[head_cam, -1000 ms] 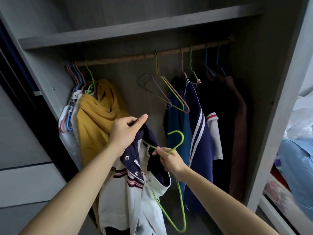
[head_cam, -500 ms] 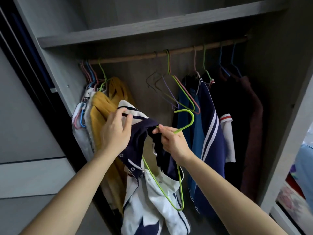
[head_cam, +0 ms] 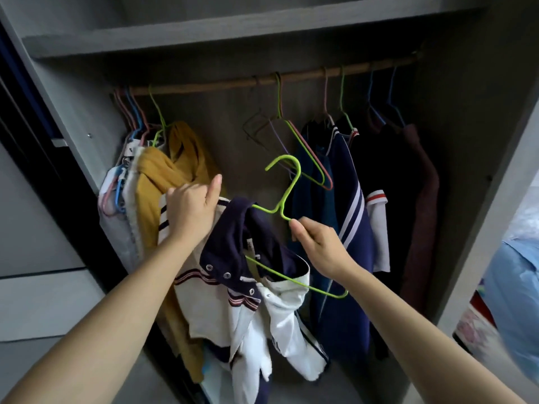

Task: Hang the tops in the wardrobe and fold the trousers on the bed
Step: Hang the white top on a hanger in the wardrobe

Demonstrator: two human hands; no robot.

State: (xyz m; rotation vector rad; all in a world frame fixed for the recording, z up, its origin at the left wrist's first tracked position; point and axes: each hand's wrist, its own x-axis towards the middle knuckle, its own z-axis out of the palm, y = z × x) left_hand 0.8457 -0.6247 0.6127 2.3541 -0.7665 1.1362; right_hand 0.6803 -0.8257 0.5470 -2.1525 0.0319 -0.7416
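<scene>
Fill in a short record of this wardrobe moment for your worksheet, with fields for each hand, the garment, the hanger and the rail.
left hand: grips the white and navy top near its shoulder
right hand: pinches the green hanger just below its hook
top: navy collar draped over one hanger arm
hanger: hook free, below the rail, not yet hung
rail: carries other hung clothes

A white-and-navy top (head_cam: 210,310) hangs crumpled, half-threaded on a green hanger (head_cam: 281,209); below the wardrobe rail (head_cam: 262,81).

No readable text anywhere.
</scene>
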